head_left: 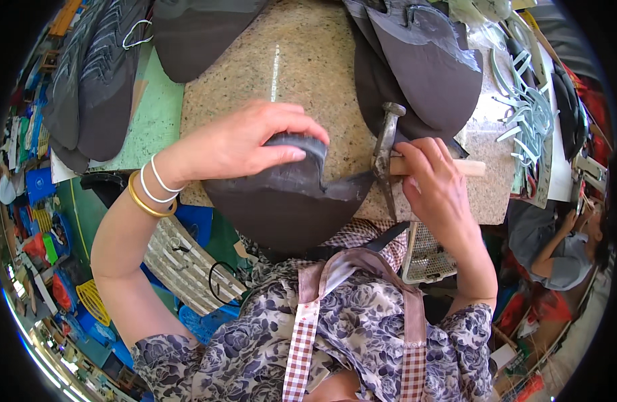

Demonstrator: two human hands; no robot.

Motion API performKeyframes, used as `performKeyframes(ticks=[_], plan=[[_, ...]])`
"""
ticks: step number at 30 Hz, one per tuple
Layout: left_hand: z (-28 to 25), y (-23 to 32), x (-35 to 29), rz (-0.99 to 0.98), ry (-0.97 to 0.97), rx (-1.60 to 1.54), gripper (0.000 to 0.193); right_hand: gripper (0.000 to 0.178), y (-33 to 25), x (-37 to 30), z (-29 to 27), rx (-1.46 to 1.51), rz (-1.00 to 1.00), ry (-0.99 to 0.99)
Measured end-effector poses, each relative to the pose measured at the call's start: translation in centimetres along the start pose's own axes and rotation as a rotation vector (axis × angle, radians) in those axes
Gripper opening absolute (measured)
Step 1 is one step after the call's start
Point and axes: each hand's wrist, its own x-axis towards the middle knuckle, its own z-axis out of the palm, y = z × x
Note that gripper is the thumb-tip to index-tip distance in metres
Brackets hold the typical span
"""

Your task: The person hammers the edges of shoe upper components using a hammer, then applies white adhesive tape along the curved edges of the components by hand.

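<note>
Dark grey, rounded panel of pliable-looking sheet (278, 218) sits at the near edge of the speckled tan stone slab (315, 74), its curved end overhanging toward the wearer. Left hand (235, 137) is closed in a pinch on the panel's raised edge, thumb one side, fingers the other. Right hand (436, 177) is wrapped round the pale wooden handle of a steel-headed hammer (383, 147), gripped close to the head, over the slab's near right. I can't tell from my feed whether the head touches the panel.

Step in hand looks like edge work. I'd back the edge fully on the slab, get left fingertips out of the hammer's path, then use short, flat taps, easing round the curve to avoid creases.

More dark grey rounded panels (426, 87) lie at the slab's far right; thin pale blue-green straps (533, 110) off its right side.
</note>
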Motion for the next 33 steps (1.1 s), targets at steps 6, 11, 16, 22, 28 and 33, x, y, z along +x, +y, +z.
performKeyframes(ticks=[6, 11, 16, 22, 28, 33], plan=[[2.2, -0.8, -0.9, 0.065, 0.035, -0.075, 0.026, 0.031, -1.0, -1.0, -4.5, 0.311, 0.045, 0.171], [2.7, 0.1, -0.5, 0.049, 0.137, 0.257, 0.031, 0.024, -3.5, 0.1, -2.3, 0.425, -0.275, 0.034], [2.1, 0.0, 0.1, 0.045, 0.126, 0.255, 0.033, 0.033, -3.6, 1.1, -1.3, 0.312, -0.226, -0.083], [1.4, -0.7, 0.7, 0.106, 0.069, 0.28, 0.032, 0.033, -3.9, 1.6, -1.0, 0.202, -0.268, 0.188], [0.8, -0.8, 1.3, 0.088, 0.013, 0.194, 0.031, 0.036, -3.6, 1.7, -0.3, 0.338, -0.195, -0.006], [1.0, -1.9, 1.3, 0.173, 0.043, 0.165, 0.022, 0.041, -3.3, 1.7, -0.5, 0.432, -0.134, -0.126]])
